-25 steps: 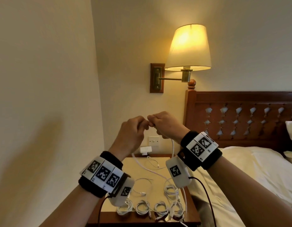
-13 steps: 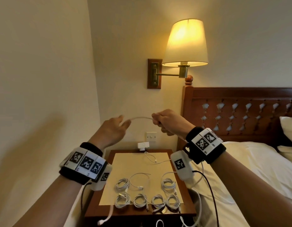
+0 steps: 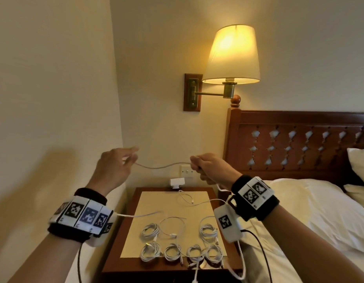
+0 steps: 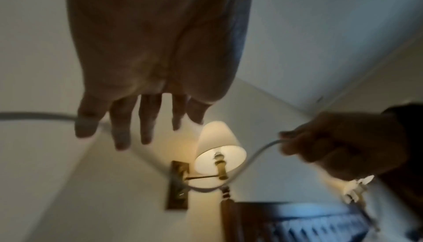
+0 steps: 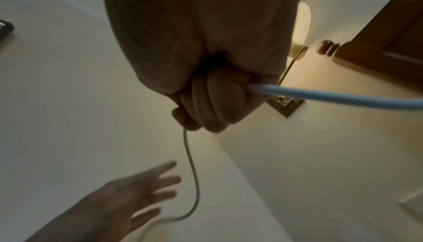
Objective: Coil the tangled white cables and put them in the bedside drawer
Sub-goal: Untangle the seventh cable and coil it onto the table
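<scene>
Holding the white cable (image 3: pixel 162 166) fisted in my right hand (image 3: pixel 211 169); left hand (image 3: pixel 112 170) spread (fingers guiding). Limp, light: grip near the end.

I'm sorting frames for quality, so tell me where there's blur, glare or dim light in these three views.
Head view: sharp overall, the lit lamp glows bright, and the left hand fingertips are motion-smeared. Left wrist view: dim and backlit, fingers soft, white cable streaked. Right wrist view: the right hand is a dark silhouette, and the far left hand is blurred.
</scene>
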Demonstrator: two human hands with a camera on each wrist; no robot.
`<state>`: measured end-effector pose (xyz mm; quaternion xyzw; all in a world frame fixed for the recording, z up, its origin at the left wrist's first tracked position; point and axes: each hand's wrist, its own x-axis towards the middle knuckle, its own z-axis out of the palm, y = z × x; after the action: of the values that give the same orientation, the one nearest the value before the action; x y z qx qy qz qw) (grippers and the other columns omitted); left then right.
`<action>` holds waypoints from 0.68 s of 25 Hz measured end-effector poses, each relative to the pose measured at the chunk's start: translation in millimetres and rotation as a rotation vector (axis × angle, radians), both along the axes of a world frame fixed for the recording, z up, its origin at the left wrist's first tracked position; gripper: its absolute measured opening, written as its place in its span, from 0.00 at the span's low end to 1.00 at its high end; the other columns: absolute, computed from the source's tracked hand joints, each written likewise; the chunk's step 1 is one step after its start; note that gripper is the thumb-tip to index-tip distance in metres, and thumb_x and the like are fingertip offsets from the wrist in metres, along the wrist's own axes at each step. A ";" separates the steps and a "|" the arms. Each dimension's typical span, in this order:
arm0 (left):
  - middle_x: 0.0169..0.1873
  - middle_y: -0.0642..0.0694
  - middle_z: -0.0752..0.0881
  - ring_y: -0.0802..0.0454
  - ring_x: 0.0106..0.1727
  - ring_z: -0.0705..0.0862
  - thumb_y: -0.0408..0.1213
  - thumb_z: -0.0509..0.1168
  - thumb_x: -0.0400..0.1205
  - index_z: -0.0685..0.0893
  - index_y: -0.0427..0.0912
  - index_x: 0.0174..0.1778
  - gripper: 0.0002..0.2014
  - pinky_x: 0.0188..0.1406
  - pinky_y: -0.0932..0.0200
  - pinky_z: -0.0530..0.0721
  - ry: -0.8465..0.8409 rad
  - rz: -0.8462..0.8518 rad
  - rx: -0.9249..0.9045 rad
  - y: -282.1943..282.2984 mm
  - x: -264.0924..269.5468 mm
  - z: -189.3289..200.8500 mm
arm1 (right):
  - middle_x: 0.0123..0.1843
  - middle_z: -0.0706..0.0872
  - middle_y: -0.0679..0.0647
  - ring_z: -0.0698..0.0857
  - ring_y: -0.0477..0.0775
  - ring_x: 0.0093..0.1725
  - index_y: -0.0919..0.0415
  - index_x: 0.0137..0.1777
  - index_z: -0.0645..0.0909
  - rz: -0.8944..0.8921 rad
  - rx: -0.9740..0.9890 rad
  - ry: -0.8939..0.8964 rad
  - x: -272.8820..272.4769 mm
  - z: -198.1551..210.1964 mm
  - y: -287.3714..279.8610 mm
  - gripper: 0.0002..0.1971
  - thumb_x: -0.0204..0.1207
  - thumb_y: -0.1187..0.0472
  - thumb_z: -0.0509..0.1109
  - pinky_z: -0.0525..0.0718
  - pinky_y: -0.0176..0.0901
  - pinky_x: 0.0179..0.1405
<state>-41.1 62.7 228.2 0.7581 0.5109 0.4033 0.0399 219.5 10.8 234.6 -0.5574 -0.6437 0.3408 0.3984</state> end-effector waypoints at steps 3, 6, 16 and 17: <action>0.50 0.60 0.87 0.70 0.52 0.79 0.46 0.55 0.89 0.81 0.48 0.69 0.17 0.54 0.68 0.73 0.032 -0.323 -0.040 -25.2 50.9 10.4 | 0.25 0.69 0.47 0.66 0.45 0.21 0.57 0.34 0.75 0.002 0.119 -0.074 -27.7 11.7 8.4 0.18 0.87 0.54 0.57 0.63 0.38 0.19; 0.35 0.59 0.87 0.66 0.40 0.83 0.42 0.64 0.85 0.89 0.50 0.44 0.09 0.40 0.66 0.74 -0.135 -0.389 -0.004 -23.1 66.1 0.6 | 0.23 0.68 0.46 0.65 0.45 0.21 0.57 0.34 0.75 0.054 0.128 -0.082 -26.6 20.4 9.9 0.19 0.87 0.54 0.56 0.64 0.35 0.18; 0.67 0.49 0.81 0.48 0.73 0.75 0.47 0.73 0.77 0.77 0.47 0.75 0.29 0.70 0.50 0.74 -0.071 -0.082 -0.353 2.1 -9.0 -1.0 | 0.26 0.68 0.47 0.65 0.43 0.23 0.58 0.34 0.73 -0.005 0.155 -0.116 25.5 -22.1 1.0 0.19 0.88 0.57 0.55 0.64 0.32 0.20; 0.74 0.52 0.75 0.51 0.77 0.70 0.48 0.75 0.75 0.66 0.48 0.82 0.39 0.76 0.48 0.69 -0.003 -0.188 -0.366 -6.7 5.0 3.5 | 0.25 0.68 0.46 0.65 0.42 0.22 0.58 0.34 0.74 -0.011 0.182 -0.143 16.8 -22.4 4.9 0.19 0.88 0.56 0.56 0.64 0.31 0.19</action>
<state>-36.2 55.9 231.7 0.7821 0.5025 0.2992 0.2152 236.2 15.7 212.2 -0.5452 -0.6958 0.2383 0.4022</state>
